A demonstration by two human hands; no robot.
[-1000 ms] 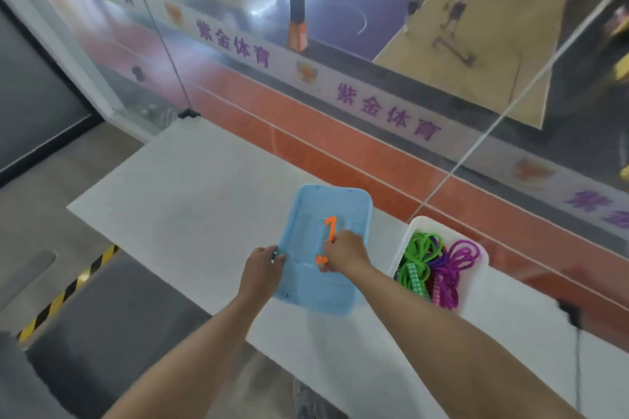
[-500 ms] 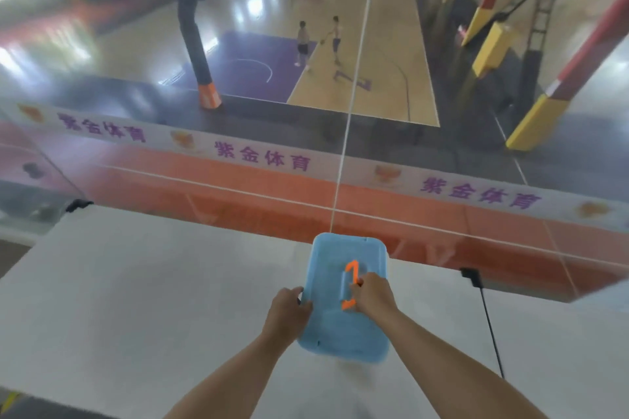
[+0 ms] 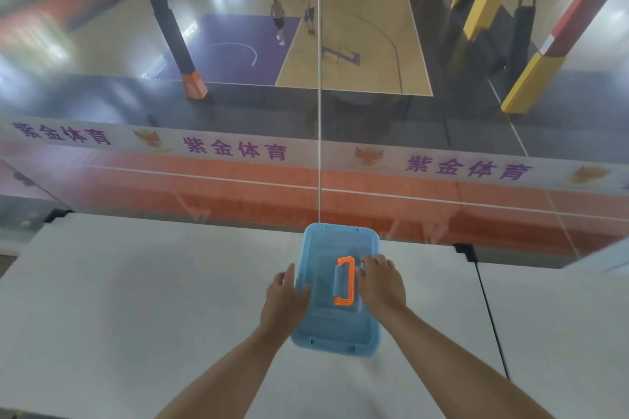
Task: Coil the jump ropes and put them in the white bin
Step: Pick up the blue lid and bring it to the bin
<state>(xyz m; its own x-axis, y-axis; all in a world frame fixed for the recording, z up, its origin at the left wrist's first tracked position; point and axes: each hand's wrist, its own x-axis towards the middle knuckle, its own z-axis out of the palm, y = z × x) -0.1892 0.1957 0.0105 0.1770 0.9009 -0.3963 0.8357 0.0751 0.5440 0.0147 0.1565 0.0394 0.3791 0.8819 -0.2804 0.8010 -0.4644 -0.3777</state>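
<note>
A blue plastic lid (image 3: pixel 340 326) with an orange handle (image 3: pixel 345 281) lies flat in the middle of the white table (image 3: pixel 136 299), near its far edge. My left hand (image 3: pixel 284 299) grips the lid's left edge, thumb on top. My right hand (image 3: pixel 381 282) rests palm-down on the lid just right of the handle, its fingers off the handle. Neither the white bin nor the jump ropes show. Whatever is under the lid is hidden.
A glass wall (image 3: pixel 238 180) rises right behind the table's far edge, with a sports hall below it. A black cable (image 3: pixel 490 316) runs across the table right of the lid. A pale edge (image 3: pixel 602 257) shows at the far right.
The view has swung away from the open white bin with green and purple ropes. The lid has come down level, and my right hand has let go of the orange handle.
</note>
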